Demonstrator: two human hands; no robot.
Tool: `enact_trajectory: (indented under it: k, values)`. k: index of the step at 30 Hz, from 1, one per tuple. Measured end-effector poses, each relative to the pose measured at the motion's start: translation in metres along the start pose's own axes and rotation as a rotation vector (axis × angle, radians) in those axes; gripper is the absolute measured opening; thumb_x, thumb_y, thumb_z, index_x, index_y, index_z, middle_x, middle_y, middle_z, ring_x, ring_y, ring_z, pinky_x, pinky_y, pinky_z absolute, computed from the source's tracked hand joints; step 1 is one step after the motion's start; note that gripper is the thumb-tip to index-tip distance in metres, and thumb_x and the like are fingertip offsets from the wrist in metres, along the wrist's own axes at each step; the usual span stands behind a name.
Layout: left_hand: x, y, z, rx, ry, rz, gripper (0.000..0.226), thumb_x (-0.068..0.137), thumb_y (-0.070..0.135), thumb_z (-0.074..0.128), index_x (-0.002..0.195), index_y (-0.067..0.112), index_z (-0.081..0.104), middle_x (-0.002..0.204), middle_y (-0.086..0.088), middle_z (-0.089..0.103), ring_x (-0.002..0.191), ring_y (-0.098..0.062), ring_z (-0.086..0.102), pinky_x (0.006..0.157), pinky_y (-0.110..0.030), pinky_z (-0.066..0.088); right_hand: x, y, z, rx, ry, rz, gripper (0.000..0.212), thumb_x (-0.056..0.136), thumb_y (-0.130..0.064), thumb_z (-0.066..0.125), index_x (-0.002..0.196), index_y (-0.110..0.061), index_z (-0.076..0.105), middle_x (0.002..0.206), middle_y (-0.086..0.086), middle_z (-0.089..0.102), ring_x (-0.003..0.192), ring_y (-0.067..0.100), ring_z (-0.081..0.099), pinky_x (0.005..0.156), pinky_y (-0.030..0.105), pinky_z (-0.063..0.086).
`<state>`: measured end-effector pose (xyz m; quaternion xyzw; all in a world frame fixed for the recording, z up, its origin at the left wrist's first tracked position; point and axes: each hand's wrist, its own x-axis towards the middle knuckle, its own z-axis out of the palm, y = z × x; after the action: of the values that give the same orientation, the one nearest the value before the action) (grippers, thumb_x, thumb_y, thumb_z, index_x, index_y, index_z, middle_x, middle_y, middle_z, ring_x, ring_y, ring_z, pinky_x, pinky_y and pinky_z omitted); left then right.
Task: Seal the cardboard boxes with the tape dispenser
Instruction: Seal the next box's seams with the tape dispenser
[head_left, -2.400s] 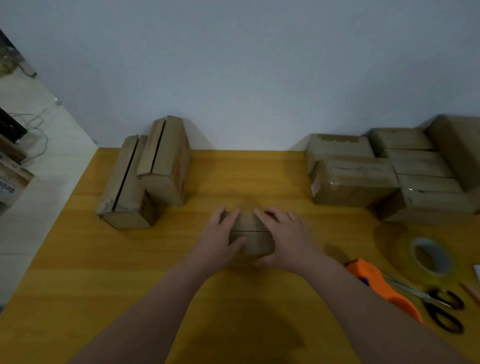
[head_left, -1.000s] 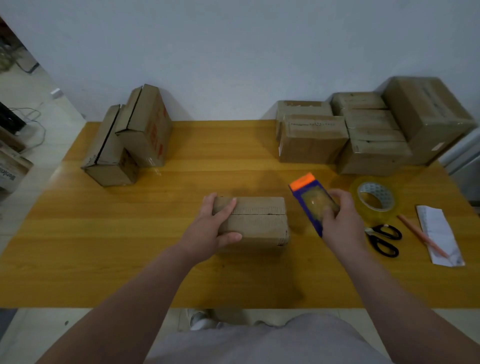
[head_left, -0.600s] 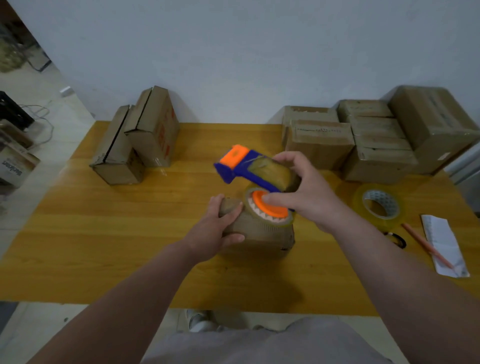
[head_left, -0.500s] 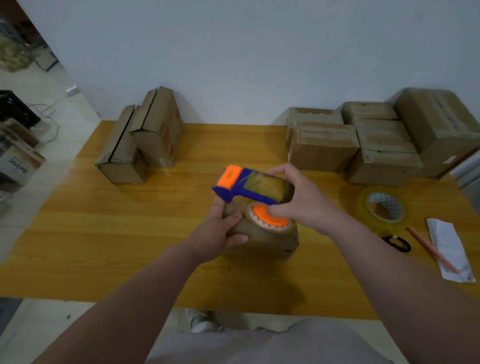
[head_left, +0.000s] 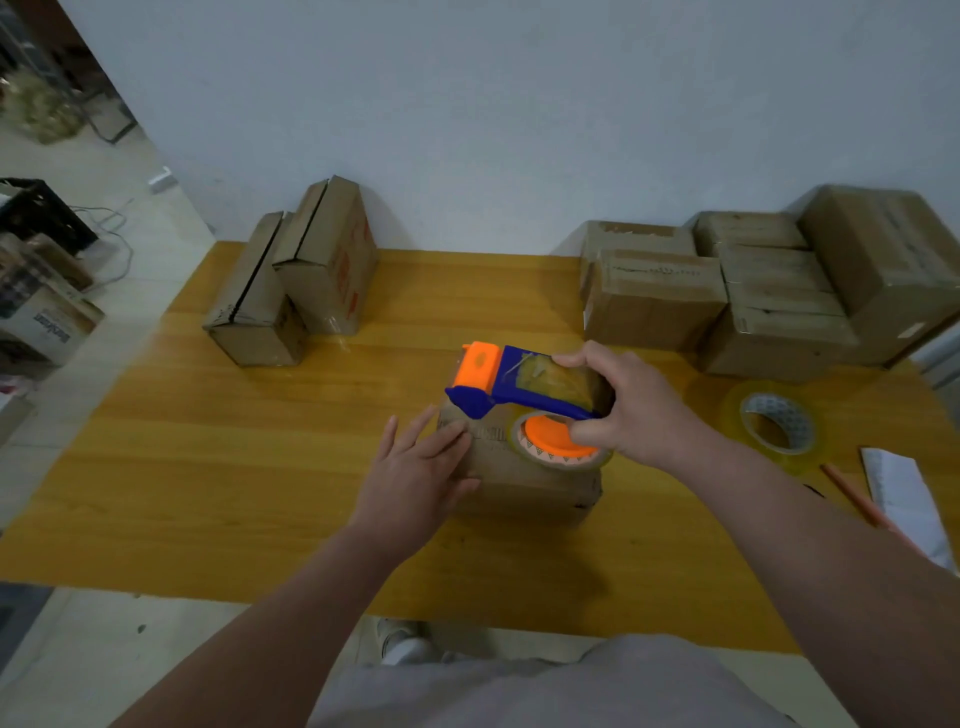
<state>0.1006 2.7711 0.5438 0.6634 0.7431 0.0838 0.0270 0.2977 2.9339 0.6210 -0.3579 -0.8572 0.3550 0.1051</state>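
Right hand (head_left: 631, 410) grips the tape dispenser (head_left: 524, 387) over the box (head_left: 524, 475), nose pointing left; flat left hand (head_left: 415, 478) steadies that end.

We are carrying the tape dispenser (head_left: 511, 387) in our right grip (head_left: 639, 410), up off the bench (head_left: 260, 467) and over the cardboard box (head_left: 524, 478), its orange head lowering toward the box's left end. Our left grip (head_left: 410, 483) is uncurling from that end, fingers (head_left: 415, 434) now lying flat on top.
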Motion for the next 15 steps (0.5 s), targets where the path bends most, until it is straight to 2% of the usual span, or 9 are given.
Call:
enact_trajectory:
  k: [3, 5, 7, 9, 10, 12, 15]
  values:
    - [-0.001, 0.002, -0.001, -0.127, -0.018, -0.052, 0.052, 0.091, 0.041, 0.059, 0.138, 0.02, 0.052, 0.145, 0.007, 0.046, 0.141, -0.03, 0.03, 0.115, -0.049, 0.011, 0.0, 0.0, 0.005, -0.011, 0.004, -0.008, 0.067, 0.071, -0.024, 0.079, 0.129, -0.039, 0.049, 0.106, 0.005, 0.048, 0.099, 0.02, 0.042, 0.067, 0.029, 0.035]
    - [-0.001, 0.002, -0.003, -0.184, -0.031, -0.081, 0.052, 0.093, 0.045, 0.054, 0.139, 0.021, 0.051, 0.146, 0.008, 0.044, 0.141, -0.028, 0.027, 0.116, -0.049, 0.015, -0.001, -0.002, 0.005, -0.013, 0.003, -0.009, 0.067, 0.072, -0.023, 0.079, 0.13, -0.039, 0.049, 0.106, 0.003, 0.046, 0.099, 0.019, 0.04, 0.068, 0.029, 0.034]
    - [0.002, 0.003, -0.008, -0.288, -0.019, -0.112, 0.051, 0.095, 0.047, 0.047, 0.138, 0.021, 0.052, 0.146, 0.008, 0.044, 0.139, -0.023, 0.026, 0.115, -0.035, 0.018, -0.001, -0.002, 0.003, -0.026, 0.003, -0.006, 0.067, 0.073, -0.023, 0.078, 0.131, -0.039, 0.047, 0.107, 0.001, 0.044, 0.099, 0.017, 0.039, 0.07, 0.029, 0.034]
    - [0.005, 0.006, -0.015, -0.412, 0.023, -0.159, 0.038, 0.099, 0.035, 0.047, 0.131, 0.017, 0.059, 0.139, 0.005, 0.053, 0.131, -0.017, 0.036, 0.104, -0.018, 0.019, -0.002, -0.002, 0.001, -0.038, 0.005, -0.009, 0.067, 0.074, -0.022, 0.078, 0.131, -0.038, 0.046, 0.107, 0.0, 0.044, 0.1, 0.017, 0.04, 0.069, 0.028, 0.034]
    - [0.007, 0.008, -0.019, -0.477, 0.061, -0.206, 0.034, 0.1, 0.03, 0.047, 0.125, 0.014, 0.064, 0.132, 0.002, 0.059, 0.124, -0.016, 0.044, 0.098, -0.017, 0.023, -0.003, -0.002, 0.001, -0.04, 0.005, -0.012, 0.067, 0.075, -0.021, 0.078, 0.131, -0.037, 0.046, 0.105, -0.003, 0.044, 0.1, 0.017, 0.039, 0.069, 0.027, 0.034]
    - [0.012, 0.013, -0.029, -0.66, 0.131, -0.415, 0.031, 0.1, 0.029, 0.047, 0.117, 0.014, 0.068, 0.119, -0.001, 0.066, 0.108, -0.016, 0.055, 0.085, -0.022, 0.036, -0.003, -0.003, 0.001, -0.038, 0.008, -0.013, 0.066, 0.075, -0.02, 0.078, 0.132, -0.035, 0.047, 0.099, -0.01, 0.041, 0.099, 0.016, 0.039, 0.07, 0.028, 0.034]
    - [0.02, 0.017, -0.046, -1.163, 0.105, -0.849, 0.026, 0.099, 0.035, 0.049, 0.106, 0.018, 0.068, 0.109, -0.001, 0.068, 0.093, -0.016, 0.059, 0.072, -0.03, 0.044, -0.003, -0.002, 0.001, -0.058, 0.014, -0.017, 0.066, 0.075, -0.021, 0.077, 0.132, -0.035, 0.047, 0.099, -0.01, 0.041, 0.1, 0.017, 0.039, 0.073, 0.03, 0.035]
